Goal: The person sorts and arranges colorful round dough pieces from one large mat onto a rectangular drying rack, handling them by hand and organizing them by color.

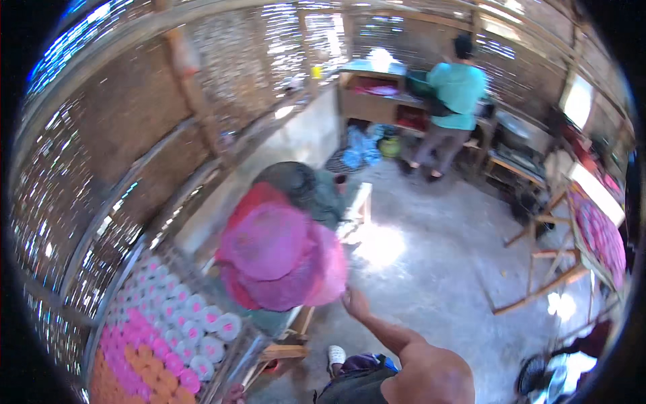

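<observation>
My right hand [356, 302] is at the lower right edge of a blurred pile of rounded pink objects [267, 242], perhaps basins or hats, with red showing beneath; whether the fingers grip the edge cannot be told. The pile rests over a green surface [267, 320]. A small part of my left hand [235, 394] shows at the bottom edge, by the clear plastic border of a rack or tray; its fingers are mostly hidden. White round pieces with pink centres [192, 333], pink ones [174, 362] and orange ones [144, 371] lie in rows there.
A dark green item [328, 197] lies behind the pile. Farther off, a person [456, 96] in a turquoise shirt stands at a wooden counter [373, 103]. Blue plastic bags [361, 146] lie on the floor. A wooden frame [545, 298] with pink patterned cloth [600, 227] stands right.
</observation>
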Action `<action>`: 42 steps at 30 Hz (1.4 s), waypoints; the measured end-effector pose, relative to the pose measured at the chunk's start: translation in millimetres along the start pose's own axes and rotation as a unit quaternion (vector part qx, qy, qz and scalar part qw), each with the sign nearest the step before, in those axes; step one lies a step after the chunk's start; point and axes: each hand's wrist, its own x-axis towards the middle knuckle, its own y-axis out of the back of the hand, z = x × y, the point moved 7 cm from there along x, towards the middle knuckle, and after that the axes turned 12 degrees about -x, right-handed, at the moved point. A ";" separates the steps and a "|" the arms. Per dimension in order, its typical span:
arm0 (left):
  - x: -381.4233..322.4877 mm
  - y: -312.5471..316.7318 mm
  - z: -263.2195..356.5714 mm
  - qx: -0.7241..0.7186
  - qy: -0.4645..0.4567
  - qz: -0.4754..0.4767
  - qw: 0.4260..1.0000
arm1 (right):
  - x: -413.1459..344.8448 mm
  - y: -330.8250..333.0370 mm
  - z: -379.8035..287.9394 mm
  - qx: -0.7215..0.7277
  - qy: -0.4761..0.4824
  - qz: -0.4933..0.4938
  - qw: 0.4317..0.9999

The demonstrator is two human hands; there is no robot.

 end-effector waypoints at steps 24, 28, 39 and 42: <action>-128.4 -499.7 -354.2 0.482 0.044 -0.636 0.601 | -355.9 367.8 372.5 -0.175 -0.526 -0.212 0.805; -152.1 -585.0 -378.1 0.531 0.024 -0.628 0.568 | -358.1 464.5 401.4 -0.184 -0.586 -0.124 0.779; -417.0 -916.0 -123.5 -0.010 -0.063 -0.757 0.650 | -394.3 706.9 510.1 0.050 -0.496 0.512 0.699; -495.0 -977.9 -56.6 -0.078 -0.048 -0.781 0.617 | -392.6 792.2 513.2 0.024 -0.459 0.536 0.708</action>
